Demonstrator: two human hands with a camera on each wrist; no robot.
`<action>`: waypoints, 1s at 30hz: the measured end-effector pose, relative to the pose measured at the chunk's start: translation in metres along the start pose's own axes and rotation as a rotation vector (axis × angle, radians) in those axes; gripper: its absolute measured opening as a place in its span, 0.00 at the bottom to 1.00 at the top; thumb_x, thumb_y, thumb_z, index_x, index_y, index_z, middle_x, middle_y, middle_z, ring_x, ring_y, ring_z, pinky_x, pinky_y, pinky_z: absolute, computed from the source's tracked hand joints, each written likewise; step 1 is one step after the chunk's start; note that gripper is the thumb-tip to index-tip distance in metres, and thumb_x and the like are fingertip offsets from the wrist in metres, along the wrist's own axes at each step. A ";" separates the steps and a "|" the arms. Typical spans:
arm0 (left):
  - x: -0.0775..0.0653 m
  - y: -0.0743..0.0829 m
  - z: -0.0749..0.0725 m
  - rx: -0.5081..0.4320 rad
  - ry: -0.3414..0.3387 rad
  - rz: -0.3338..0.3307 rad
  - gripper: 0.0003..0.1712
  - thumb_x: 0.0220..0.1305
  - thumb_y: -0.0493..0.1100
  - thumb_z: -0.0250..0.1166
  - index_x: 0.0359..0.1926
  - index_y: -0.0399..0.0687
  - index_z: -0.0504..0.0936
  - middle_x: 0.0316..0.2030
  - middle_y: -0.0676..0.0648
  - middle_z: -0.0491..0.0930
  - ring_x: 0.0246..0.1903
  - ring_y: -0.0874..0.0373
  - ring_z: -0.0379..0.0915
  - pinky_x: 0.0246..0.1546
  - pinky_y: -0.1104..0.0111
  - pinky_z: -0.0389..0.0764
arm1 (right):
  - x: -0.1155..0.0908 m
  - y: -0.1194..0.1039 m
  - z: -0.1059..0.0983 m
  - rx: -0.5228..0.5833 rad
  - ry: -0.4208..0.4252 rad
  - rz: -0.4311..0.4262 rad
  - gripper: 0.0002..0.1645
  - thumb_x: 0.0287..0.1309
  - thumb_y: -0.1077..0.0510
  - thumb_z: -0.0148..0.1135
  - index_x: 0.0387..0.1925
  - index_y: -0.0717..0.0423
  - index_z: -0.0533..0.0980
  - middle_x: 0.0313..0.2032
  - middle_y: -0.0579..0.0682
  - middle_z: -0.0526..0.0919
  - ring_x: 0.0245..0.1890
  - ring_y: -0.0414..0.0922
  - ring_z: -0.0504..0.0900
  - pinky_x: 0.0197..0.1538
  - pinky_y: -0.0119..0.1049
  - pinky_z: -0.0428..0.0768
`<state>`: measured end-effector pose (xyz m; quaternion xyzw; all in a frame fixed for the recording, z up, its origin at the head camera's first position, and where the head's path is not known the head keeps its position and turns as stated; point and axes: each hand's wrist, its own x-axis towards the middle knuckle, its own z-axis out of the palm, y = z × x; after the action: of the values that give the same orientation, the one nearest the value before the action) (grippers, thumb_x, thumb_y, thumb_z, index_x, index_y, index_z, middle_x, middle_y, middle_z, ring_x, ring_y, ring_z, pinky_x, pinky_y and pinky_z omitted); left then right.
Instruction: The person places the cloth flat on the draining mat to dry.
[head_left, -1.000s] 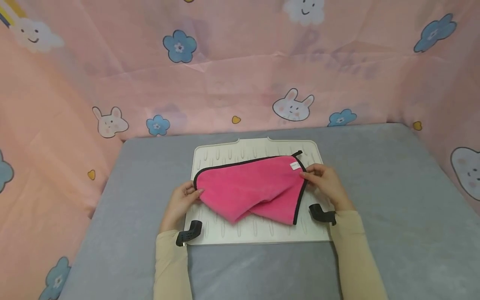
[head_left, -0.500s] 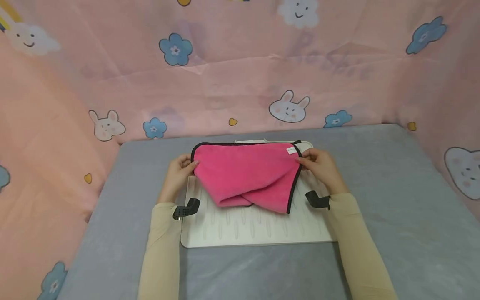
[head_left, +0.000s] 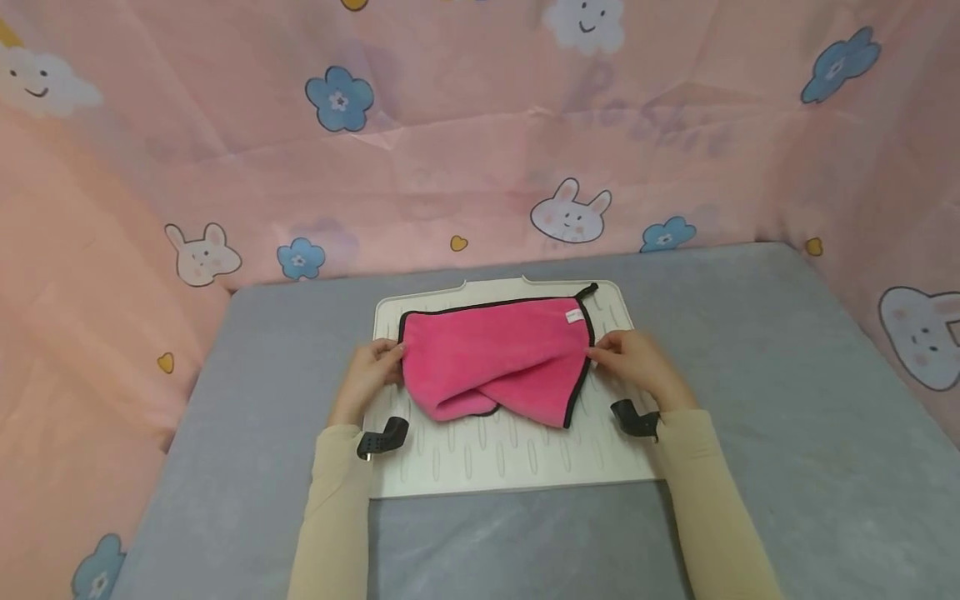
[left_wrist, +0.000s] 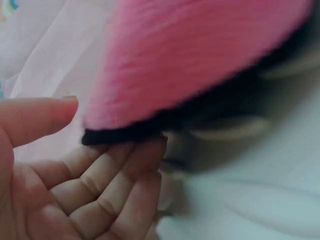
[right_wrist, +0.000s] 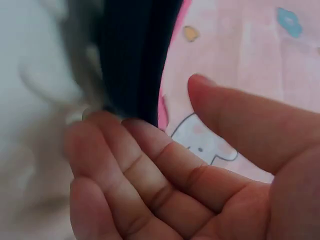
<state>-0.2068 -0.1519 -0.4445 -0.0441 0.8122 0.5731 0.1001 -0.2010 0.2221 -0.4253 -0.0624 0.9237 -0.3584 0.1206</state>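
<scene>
A pink towel [head_left: 487,342] with black edging lies folded over a ribbed cream mat [head_left: 480,467], a white label and a black loop at its upper right corner. My left hand [head_left: 371,375] is at the towel's left edge. In the left wrist view its thumb [left_wrist: 50,120] stands apart from the cloth, and the fingers touch the underside of the black edging. My right hand [head_left: 633,362] is at the right edge. The right wrist view shows its thumb [right_wrist: 215,105] spread away, with the fingertips right at the edging.
The mat lies on a grey cloth-covered table [head_left: 787,400]. A pink printed curtain [head_left: 450,142] hangs behind and along both sides. Black camera mounts sit on both wrists, the left mount [head_left: 382,437] and right mount [head_left: 636,419] close over the mat.
Both hands moved the towel toward the back of the mat, then lowered it and came nearer again. The towel's edges have come down, and both thumbs now stand off the cloth.
</scene>
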 end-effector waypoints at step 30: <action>-0.058 -0.015 0.024 -0.078 0.046 0.024 0.12 0.61 0.36 0.63 0.42 0.30 0.76 0.31 0.42 0.82 0.31 0.59 0.77 0.37 0.66 0.79 | -0.030 -0.008 0.027 0.286 -0.271 -0.087 0.14 0.57 0.55 0.65 0.26 0.63 0.77 0.23 0.52 0.81 0.27 0.46 0.78 0.32 0.38 0.78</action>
<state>-0.1448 -0.1370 -0.4540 -0.0514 0.7919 0.6042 0.0724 -0.1651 0.2046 -0.4339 -0.1319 0.8351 -0.4791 0.2359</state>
